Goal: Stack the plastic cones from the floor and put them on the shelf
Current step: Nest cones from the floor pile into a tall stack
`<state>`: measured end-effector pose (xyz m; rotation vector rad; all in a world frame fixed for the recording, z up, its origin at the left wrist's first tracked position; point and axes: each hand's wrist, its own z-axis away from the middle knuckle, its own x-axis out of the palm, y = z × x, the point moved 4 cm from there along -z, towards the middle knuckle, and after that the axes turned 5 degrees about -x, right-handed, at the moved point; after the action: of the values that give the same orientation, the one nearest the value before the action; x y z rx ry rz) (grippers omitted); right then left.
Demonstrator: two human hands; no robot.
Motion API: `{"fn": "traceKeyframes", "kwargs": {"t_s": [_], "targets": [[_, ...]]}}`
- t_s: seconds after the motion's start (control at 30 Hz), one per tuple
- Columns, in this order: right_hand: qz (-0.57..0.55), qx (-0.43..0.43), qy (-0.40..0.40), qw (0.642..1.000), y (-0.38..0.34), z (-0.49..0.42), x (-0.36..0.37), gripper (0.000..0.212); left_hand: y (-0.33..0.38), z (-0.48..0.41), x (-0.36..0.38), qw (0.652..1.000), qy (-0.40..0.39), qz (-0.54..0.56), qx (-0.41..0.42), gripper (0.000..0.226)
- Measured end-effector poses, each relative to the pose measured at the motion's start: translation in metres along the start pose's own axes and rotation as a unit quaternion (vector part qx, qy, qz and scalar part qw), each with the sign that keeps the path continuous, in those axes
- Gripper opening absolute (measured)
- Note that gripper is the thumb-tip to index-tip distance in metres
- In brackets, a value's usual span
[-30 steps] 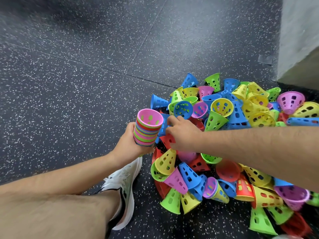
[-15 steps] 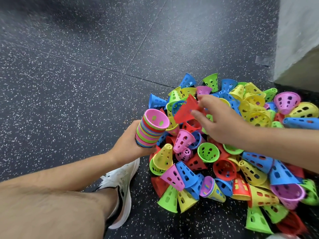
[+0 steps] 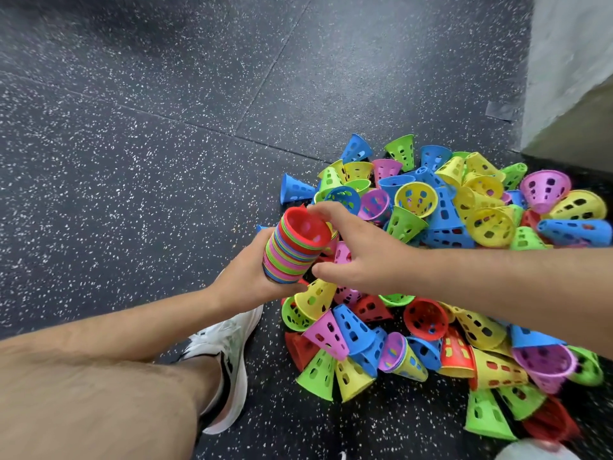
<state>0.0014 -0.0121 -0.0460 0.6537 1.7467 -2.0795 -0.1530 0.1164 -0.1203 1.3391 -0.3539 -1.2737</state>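
Observation:
My left hand point(image 3: 245, 280) grips a tilted stack of nested plastic cones point(image 3: 287, 260) from below, just left of the pile. A red cone point(image 3: 306, 229) sits on top of the stack, open side up. My right hand point(image 3: 361, 254) reaches across from the right, with its index finger on the red cone's far rim and its thumb against the near side of the stack. A big loose pile of cones point(image 3: 431, 214) in blue, green, yellow, pink and red lies on the dark speckled floor point(image 3: 132, 161) to the right. No shelf is in view.
My bare leg point(image 3: 99, 393) and white shoe point(image 3: 229, 353) are planted at the lower left, beside the pile's edge. A pale wall base or block point(image 3: 570, 78) stands at the upper right, behind the pile. Open floor stretches left and ahead.
My right hand picked a red cone out of the pile, carried it left and set it onto the stack, which had a pink cone on top before. My left hand lifted slightly.

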Motion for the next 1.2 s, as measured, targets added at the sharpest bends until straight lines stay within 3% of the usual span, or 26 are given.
{"fn": "traceKeyframes", "kwargs": {"t_s": [0.13, 0.23, 0.3, 0.43, 0.57, 0.67, 0.8, 0.87, 0.97, 1.2], "targets": [[-0.027, 0.002, 0.004, 1.000, 0.009, -0.011, -0.007, 0.074, -0.002, -0.003, -0.001, 1.000, 0.012, 0.008, -0.004, 0.078], [0.009, 0.058, 0.105, 0.993, 0.032, -0.011, -0.013, 0.037, -0.002, -0.003, -0.003, 1.000, 0.024, 0.009, 0.000, 0.073], [0.091, 0.082, 0.083, 0.989, 0.046, -0.013, -0.010, 0.019, -0.005, -0.001, -0.005, 1.000, 0.030, 0.009, 0.000, 0.072], [0.286, -0.020, -0.111, 0.952, 0.062, -0.011, 0.022, 0.038, -0.010, 0.001, -0.007, 0.999, 0.032, 0.023, -0.011, 0.073], [0.398, -0.106, -0.188, 0.892, 0.077, -0.014, 0.058, 0.072, -0.008, 0.002, -0.006, 0.999, 0.034, 0.031, -0.016, 0.071], [0.440, -0.129, -0.216, 0.862, 0.081, -0.018, 0.076, 0.072, -0.010, 0.002, -0.006, 0.999, 0.032, 0.032, -0.020, 0.071], [0.391, -0.111, -0.222, 0.886, 0.080, -0.020, 0.079, 0.064, -0.012, 0.001, -0.005, 0.998, 0.038, 0.035, -0.024, 0.072], [0.371, -0.102, -0.195, 0.902, 0.072, -0.017, 0.064, 0.060, -0.012, -0.001, -0.005, 0.998, 0.043, 0.035, -0.027, 0.070], [0.328, -0.023, -0.127, 0.936, 0.061, -0.009, 0.021, 0.055, -0.011, -0.004, -0.005, 0.997, 0.057, 0.031, -0.030, 0.069], [0.165, 0.065, -0.008, 0.984, 0.017, 0.031, -0.070, 0.086, -0.001, -0.009, 0.007, 0.999, 0.035, 0.029, -0.011, 0.070]]}}
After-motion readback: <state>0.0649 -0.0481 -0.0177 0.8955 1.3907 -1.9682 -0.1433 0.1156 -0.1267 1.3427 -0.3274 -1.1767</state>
